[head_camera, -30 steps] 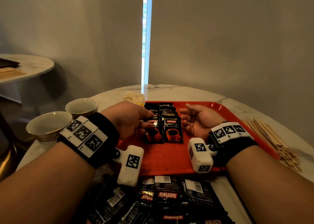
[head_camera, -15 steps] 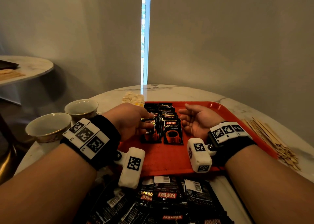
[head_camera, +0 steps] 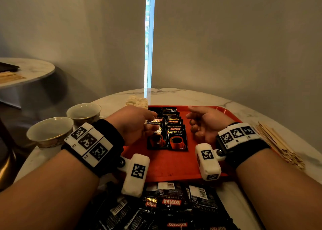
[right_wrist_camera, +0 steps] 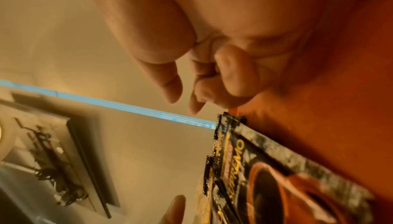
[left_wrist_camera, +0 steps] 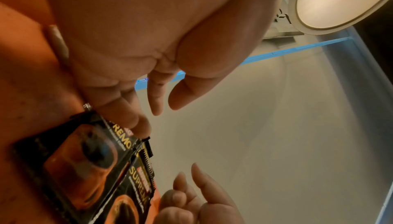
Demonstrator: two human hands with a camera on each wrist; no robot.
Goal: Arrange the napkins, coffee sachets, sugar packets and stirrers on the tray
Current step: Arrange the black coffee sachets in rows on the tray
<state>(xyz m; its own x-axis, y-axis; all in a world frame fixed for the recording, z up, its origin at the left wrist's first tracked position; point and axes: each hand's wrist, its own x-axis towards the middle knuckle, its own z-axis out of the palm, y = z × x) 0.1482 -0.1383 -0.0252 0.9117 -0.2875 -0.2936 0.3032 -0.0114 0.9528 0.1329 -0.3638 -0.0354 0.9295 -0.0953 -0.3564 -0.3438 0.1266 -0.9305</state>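
A red tray [head_camera: 174, 165] holds two columns of overlapping black coffee sachets. The front-left sachet [head_camera: 156, 140] [left_wrist_camera: 85, 160] lies flat beside the front-right sachet [head_camera: 176, 139] [right_wrist_camera: 276, 177]. My left hand [head_camera: 153, 122] [left_wrist_camera: 161, 110] hovers over the left column. One of its fingertips [left_wrist_camera: 140, 126] touches the front-left sachet's top edge, and the thumb stands apart from the fingers. My right hand [head_camera: 191, 123] [right_wrist_camera: 185, 103] stands on its edge on the tray just right of the sachets. Its palm faces left, its fingers curl loosely, and it holds nothing.
A heap of loose coffee sachets [head_camera: 174, 205] lies in front of the tray. Wooden stirrers [head_camera: 278, 142] are piled on the marble table at the right. A pale pile of small packets [head_camera: 137, 101] sits behind the tray's left corner. Two cups [head_camera: 50, 130] [head_camera: 83, 111] stand at the left.
The front-left sachet, pinched and tilted up half a second ago, now lies flat beside its neighbour, and my left hand's pinch has loosened. The right hand has barely moved.
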